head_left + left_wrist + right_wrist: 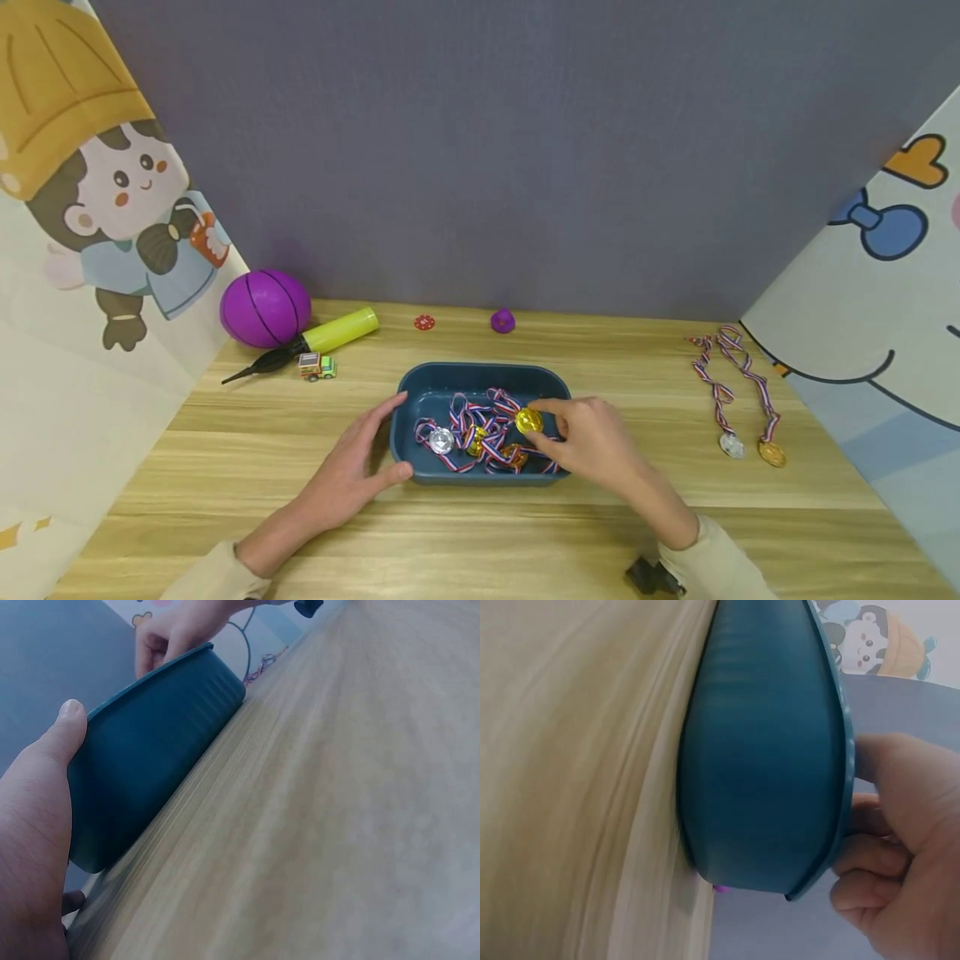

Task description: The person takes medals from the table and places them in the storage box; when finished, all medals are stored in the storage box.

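A dark teal plastic bin (442, 479) stands on the table, holding several toy medals on red, white and blue ribbons. Inside it lie a silver medal (441, 441) at the left and a gold medal (476, 440) beside it. My right hand (596, 442) reaches over the bin's right end and pinches another gold medal (529, 421) by its edges between thumb and fingers; its ribbon trails into the pile. The bin's wall hides those fingertips in the right wrist view. My left hand (348, 467) rests against the bin's left end, thumb and fingers spread along the rim.
Two medals, one silver (731, 446) and one gold (772, 453), lie with stretched ribbons at the right. Back left are a purple ball (266, 308), a yellow pump (341, 331) and a toy truck (317, 367). A red chip (424, 322) and purple ring (502, 321) lie behind the bin.
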Available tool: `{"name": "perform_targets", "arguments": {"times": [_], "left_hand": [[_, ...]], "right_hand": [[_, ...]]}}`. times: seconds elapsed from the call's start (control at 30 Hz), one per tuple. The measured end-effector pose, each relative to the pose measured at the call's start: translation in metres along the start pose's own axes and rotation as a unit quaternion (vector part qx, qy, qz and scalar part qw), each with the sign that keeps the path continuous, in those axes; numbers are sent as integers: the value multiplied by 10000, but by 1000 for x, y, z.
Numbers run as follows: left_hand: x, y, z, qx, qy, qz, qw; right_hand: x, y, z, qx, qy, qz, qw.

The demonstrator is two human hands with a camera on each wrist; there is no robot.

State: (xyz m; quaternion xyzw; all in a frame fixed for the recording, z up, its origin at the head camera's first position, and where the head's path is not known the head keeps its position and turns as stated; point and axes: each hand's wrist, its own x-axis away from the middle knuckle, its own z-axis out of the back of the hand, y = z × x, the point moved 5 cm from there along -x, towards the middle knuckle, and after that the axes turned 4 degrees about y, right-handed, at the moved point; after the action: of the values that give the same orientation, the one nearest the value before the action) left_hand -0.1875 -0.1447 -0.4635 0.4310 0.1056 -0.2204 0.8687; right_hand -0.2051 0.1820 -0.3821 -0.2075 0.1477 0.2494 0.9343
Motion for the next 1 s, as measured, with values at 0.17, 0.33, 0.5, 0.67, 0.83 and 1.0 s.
{"name": "perform_targets", "arguments": {"times": [0.17,0.33,0.5,0.67,0.83,1.0], "left_hand": [[0,0,0,-2,4,-10,10000],[0,0,-1,-8,7,-38,10000],[0,0,-1,-16,7,-10,10000],[0,0,-1,-11,-8,15,10000],[0,0,-1,-17,-1,2,10000],[0,1,0,-22,16,-27,10000]], "right_hand": [[1,7,-1,124,-416,-186,9989],[2,12,0,103,-666,-312,9972],[2,14,1,54,-781,-333,9964],[2,14,3,84,-753,-328,9966],[2,14,6,131,-566,-320,9978],[5,17,9,22,-217,-308,9993]]}}
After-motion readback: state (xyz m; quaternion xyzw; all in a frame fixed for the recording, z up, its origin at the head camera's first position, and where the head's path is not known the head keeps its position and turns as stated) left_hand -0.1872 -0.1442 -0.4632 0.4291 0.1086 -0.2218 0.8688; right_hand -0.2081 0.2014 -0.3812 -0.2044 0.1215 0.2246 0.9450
